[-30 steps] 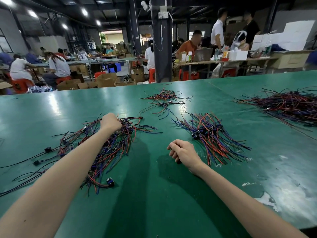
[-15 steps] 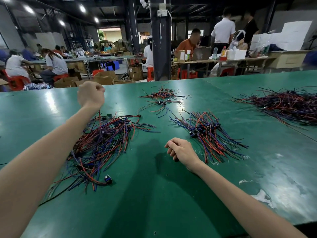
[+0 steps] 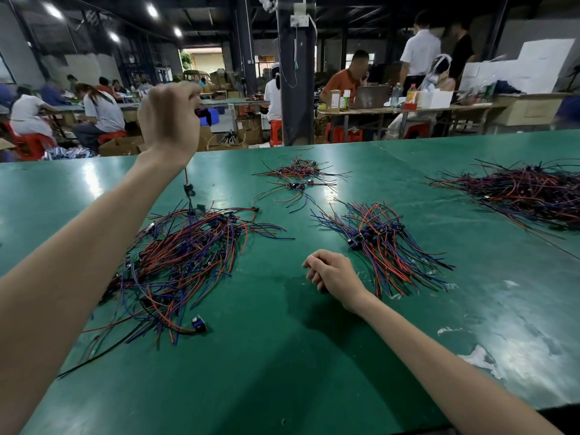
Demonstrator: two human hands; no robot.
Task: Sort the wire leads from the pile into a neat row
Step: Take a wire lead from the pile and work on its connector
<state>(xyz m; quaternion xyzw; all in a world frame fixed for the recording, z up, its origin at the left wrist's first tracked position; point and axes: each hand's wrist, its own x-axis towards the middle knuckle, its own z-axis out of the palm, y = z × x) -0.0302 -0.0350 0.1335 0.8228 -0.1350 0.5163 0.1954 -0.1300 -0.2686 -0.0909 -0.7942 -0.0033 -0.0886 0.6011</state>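
Note:
A tangled pile of red, blue and black wire leads (image 3: pixel 185 255) lies on the green table (image 3: pixel 282 356) at the left. My left hand (image 3: pixel 169 120) is raised well above it, fingers curled round a lead (image 3: pixel 187 183) that hangs down with a small black connector at its end. To the right of the pile, a combed bundle of leads (image 3: pixel 379 243) lies fanned out with its connectors together. My right hand (image 3: pixel 332 271) rests on the table beside that bundle, fingers loosely curled and holding nothing.
A smaller scatter of leads (image 3: pixel 298 177) lies further back in the middle, and a large dark heap (image 3: pixel 527 189) sits at the far right. A dark pillar (image 3: pixel 295 70) stands behind the table. Several people work at benches beyond.
My left hand has risen from the pile up and slightly right, drawing a lead out of the tangle. The right hand has stayed where it was.

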